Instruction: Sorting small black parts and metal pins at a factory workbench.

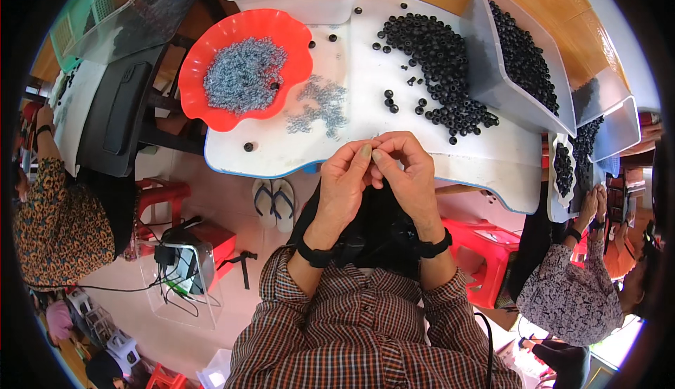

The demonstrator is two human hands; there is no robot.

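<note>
My left hand [346, 172] and my right hand [408, 178] meet at the front edge of the white table [264, 153], thumbs and fingertips pinched together. Whatever they hold, if anything, is hidden or too small to make out. Beyond my left hand lies a loose patch of small silvery metal pieces [320, 104]. More of these pieces [242, 76] fill a red scalloped bowl [195, 44], with a few black parts among them. Past my right hand, a spread of small round black parts with holes [443, 72] covers the table's right side. A single black part [248, 147] sits near the left front edge.
A white tub [295, 5] of black parts stands at the back. To the right, a translucent bin [520, 93] of black parts leans on its side. Red stools [485, 252] and slippers [274, 205] are below. People work at both sides [67, 220].
</note>
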